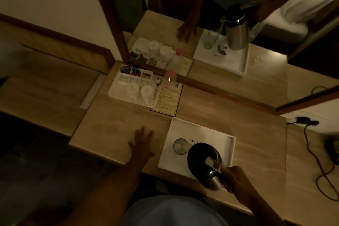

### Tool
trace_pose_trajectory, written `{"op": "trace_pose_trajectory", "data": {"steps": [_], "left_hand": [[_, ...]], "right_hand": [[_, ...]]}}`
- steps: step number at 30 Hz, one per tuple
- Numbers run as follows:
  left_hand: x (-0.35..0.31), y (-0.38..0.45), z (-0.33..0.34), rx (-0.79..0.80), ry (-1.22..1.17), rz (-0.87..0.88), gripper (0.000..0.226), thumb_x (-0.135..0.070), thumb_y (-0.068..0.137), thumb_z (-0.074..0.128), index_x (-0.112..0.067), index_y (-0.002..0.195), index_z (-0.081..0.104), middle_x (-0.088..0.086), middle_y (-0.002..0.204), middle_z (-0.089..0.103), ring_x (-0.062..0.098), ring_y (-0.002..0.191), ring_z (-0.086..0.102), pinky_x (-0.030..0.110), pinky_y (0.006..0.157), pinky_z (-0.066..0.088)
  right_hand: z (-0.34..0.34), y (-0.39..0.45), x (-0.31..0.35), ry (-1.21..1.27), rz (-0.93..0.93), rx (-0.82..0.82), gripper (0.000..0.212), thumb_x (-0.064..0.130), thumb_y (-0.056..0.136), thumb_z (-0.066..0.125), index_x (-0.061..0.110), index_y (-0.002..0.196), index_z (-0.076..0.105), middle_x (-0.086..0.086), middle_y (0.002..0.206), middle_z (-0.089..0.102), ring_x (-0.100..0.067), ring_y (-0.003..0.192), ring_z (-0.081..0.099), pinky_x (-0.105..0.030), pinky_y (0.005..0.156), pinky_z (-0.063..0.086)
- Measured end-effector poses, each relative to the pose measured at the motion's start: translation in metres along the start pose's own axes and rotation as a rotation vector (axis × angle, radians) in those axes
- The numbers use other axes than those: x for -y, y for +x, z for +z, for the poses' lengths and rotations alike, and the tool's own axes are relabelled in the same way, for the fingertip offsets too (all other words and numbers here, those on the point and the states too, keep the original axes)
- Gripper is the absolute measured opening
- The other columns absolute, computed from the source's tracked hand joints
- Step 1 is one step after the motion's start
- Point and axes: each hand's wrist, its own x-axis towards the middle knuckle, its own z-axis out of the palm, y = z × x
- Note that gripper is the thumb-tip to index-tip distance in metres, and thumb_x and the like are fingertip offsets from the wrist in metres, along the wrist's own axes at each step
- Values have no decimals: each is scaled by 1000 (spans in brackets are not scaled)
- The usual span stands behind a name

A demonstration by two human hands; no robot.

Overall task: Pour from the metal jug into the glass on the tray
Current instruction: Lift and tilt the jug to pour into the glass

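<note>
The right hand (pixel 236 180) grips the jug (pixel 204 159) by its handle, over the tray (pixel 201 128). The glass (pixel 180 146) stands on the tray, just left of the jug; contents unclear. The left hand (pixel 142 143) lies flat, left of the tray.

tray (pixel 201 128) print, card (pixel 168 97) text, unreadable

Left hand (pixel 142 142): flat, palm down, fingers spread and pointing away from the body, forearm extended from lower left. Right hand (pixel 236 180): fingers curled closed in a grip around a handle, knuckles up, forearm entering from lower right. Hands well apart. Lighting dim; finger detail limited.
</note>
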Motion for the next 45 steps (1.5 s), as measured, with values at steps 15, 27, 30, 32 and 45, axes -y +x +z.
{"op": "trace_pose_trajectory", "data": {"steps": [15,27,30,32,45], "left_hand": [[4,1,-2,-4,14,1,104,-41,93,73,-38,165,-1,7,172,-23,34,162,-14,69,126,14],[4,2,0,-17,-2,7,105,-41,92,75,-38,165,-1,7,173,-22,34,162,-15,70,125,14],[5,1,0,-16,-2,6,105,-41,92,74,-38,165,-1,6,173,-22,34,162,-15,70,125,14],[4,1,0,-15,1,1,105,-40,92,74,-38,165,-1,6,173,-22,34,162,-14,70,125,14],[5,1,0,-7,-5,6,105,-40,92,74,-38,165,-1,7,172,-24,34,162,-15,70,125,13]], "right_hand": [[-9,21,28,-241,114,105,60,67,83,45,17,67,76,-5,52,65,-13,47,57,-21,52,45],[-10,36,33,-367,177,132,58,53,96,46,9,69,72,-2,55,67,-13,48,60,-13,48,47],[-9,40,35,-395,212,137,52,48,99,46,15,66,70,1,54,68,-11,48,61,-12,48,48],[-8,43,38,-412,226,131,52,49,98,47,15,68,70,-2,57,71,-10,49,62,-13,48,49],[-6,52,51,-458,284,140,54,54,97,47,15,68,71,0,51,67,-12,47,59,-20,47,47]]}}
